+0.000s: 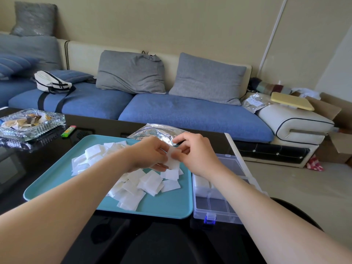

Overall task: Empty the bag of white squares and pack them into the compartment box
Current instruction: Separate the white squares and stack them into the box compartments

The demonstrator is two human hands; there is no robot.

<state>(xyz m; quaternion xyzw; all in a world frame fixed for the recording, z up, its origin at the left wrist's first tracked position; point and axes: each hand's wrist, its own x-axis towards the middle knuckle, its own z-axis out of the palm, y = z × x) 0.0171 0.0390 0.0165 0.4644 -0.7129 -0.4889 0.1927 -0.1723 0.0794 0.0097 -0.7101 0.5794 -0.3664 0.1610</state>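
Squares (133, 189) on tray (167, 206), some in box (219, 207)

We have one wide-angle view, worn on the person's head, looking forward and down over the flat teal plastic tray (167, 205). We sit close above the tray's near edge. The left hand (150, 153) and right hand (196, 155) reach in from the bottom corners and meet over the tray's far half, near the frame's centre, pinching a thin white square (174, 161) between them. Just right of the tray, the clear plastic compartment box (219, 208) lies partly under the right arm. Beyond the tray, the view carries across the glossy black table (106, 126) to the long blue-cushioned sofa (190, 115) and the beige wall (171, 25).
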